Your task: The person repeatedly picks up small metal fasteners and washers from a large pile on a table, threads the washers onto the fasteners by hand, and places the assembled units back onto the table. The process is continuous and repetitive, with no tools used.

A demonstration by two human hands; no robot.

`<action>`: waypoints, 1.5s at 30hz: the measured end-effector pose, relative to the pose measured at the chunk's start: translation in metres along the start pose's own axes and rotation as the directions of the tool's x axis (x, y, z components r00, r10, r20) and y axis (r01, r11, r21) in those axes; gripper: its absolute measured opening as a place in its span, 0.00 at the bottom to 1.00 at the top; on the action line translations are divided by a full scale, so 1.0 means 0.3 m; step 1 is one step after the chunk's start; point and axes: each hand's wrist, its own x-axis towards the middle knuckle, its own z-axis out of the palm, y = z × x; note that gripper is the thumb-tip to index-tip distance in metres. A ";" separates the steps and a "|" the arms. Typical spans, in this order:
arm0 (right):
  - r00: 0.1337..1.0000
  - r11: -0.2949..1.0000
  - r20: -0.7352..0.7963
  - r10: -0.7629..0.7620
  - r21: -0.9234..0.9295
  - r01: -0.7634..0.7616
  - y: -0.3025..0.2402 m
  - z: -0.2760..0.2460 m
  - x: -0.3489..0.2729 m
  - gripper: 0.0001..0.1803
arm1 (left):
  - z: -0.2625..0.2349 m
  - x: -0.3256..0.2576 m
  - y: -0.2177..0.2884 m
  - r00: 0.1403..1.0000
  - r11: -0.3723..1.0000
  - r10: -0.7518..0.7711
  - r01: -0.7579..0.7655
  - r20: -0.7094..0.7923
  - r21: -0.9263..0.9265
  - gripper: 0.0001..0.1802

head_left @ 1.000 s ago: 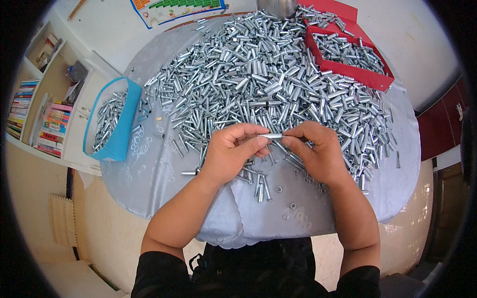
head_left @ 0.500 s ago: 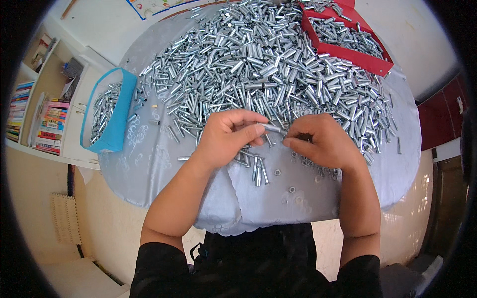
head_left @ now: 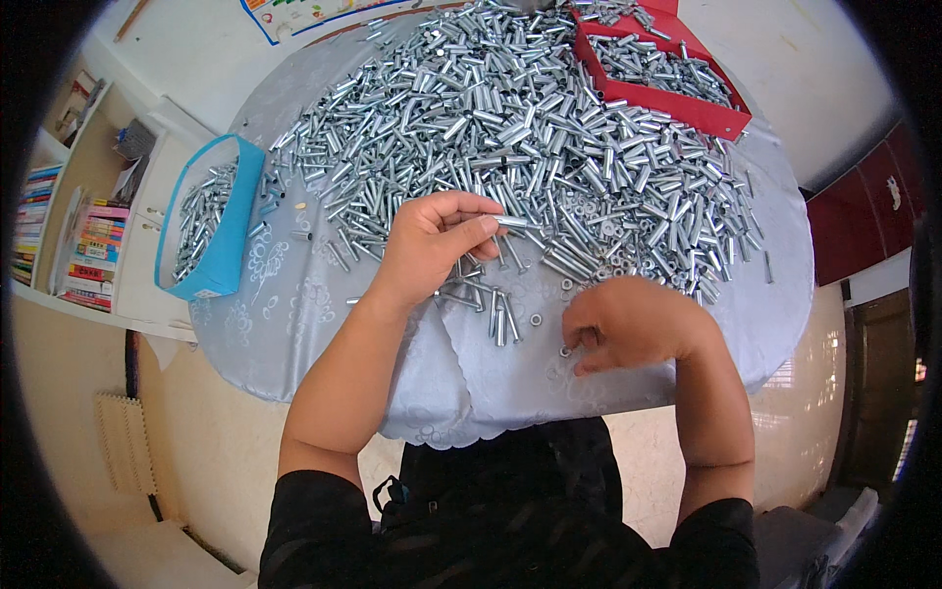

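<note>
My left hand (head_left: 437, 240) pinches a silvery expansion bolt (head_left: 520, 223) between thumb and fingertips, a bolt inside a metal sleeve lying roughly level, its end pointing right. At the near right of the table, my right hand (head_left: 633, 324) is low over the cloth. Its thumb and bent forefinger stand apart, beside a small nut (head_left: 566, 351); no thing shows held between them. Another nut (head_left: 536, 320) lies to its left. Below my left hand, several loose bolts and sleeves (head_left: 502, 319) lie in a small group. More nuts (head_left: 613, 267) are gathered beyond my right hand.
A large heap of metal sleeves and bolts (head_left: 491, 118) covers the far part of the cloth-covered round table (head_left: 334, 363). At back right stands a red box (head_left: 677, 103) of metal parts; at left, a blue box (head_left: 218, 270) of them. A bookshelf (head_left: 64, 226) is beyond.
My right hand has left the bolt's end and moved down toward me, to the nut near the table's front; its fingers have parted. My left hand still holds the expansion bolt.
</note>
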 end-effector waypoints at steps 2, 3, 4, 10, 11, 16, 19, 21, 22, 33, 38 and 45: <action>0.999 1.000 -0.049 -0.019 0.009 0.019 0.031 0.065 -0.052 0.11 | 0.004 0.005 -0.003 1.000 1.000 -0.002 0.002 0.012 -0.012 0.10; 0.996 0.998 -0.065 -0.060 -0.007 0.059 0.043 0.093 -0.060 0.13 | 0.007 0.002 -0.001 1.000 1.000 -0.002 0.002 0.011 -0.006 0.10; 0.986 0.996 -0.141 -0.084 -0.023 0.082 0.049 0.122 -0.070 0.12 | 0.010 -0.001 0.003 1.000 1.000 -0.001 0.001 0.010 0.000 0.10; 0.940 0.991 -0.317 -0.127 -0.005 0.132 0.037 0.172 -0.095 0.09 | 0.014 -0.008 -0.003 1.000 1.000 0.007 -0.008 0.028 0.019 0.10; 0.943 0.992 -0.311 -0.116 0.007 0.124 0.036 0.172 -0.095 0.09 | 0.016 -0.006 -0.005 0.999 1.000 0.012 -0.012 0.031 0.012 0.09; 0.929 0.996 -0.369 -0.035 0.063 0.062 0.025 0.175 -0.064 0.08 | 0.012 -0.007 -0.006 0.999 0.999 -0.013 0.011 0.038 0.036 0.10; 0.877 0.997 -0.479 -0.030 0.042 0.057 0.034 0.179 -0.009 0.07 | 0.018 -0.001 -0.001 0.999 0.999 -0.011 0.009 0.042 0.052 0.10; 0.817 0.999 -0.577 0.004 0.028 0.015 0.024 0.181 0.038 0.07 | 0.018 0.000 -0.002 0.999 0.999 -0.011 0.009 0.034 0.048 0.10; 0.798 1.000 -0.602 0.006 0.025 0.011 0.020 0.174 0.052 0.07 | 0.017 0.003 -0.006 1.000 0.999 -0.012 0.011 0.029 0.036 0.10; 0.940 0.978 -0.298 -0.168 0.065 0.196 0.008 0.182 0.006 0.06 | 0.014 -0.006 0.003 0.999 0.999 -0.037 0.036 0.025 0.037 0.11; 0.832 0.988 -0.545 -0.102 -0.150 0.023 0.012 0.169 0.094 0.06 | 0.013 -0.002 0.003 1.000 0.999 -0.019 0.019 0.014 0.030 0.11; 0.647 0.984 -0.758 0.083 0.165 0.067 0.036 0.003 0.142 0.09 | 0.001 0.009 0.010 0.997 0.999 -0.037 0.036 -0.072 -0.021 0.12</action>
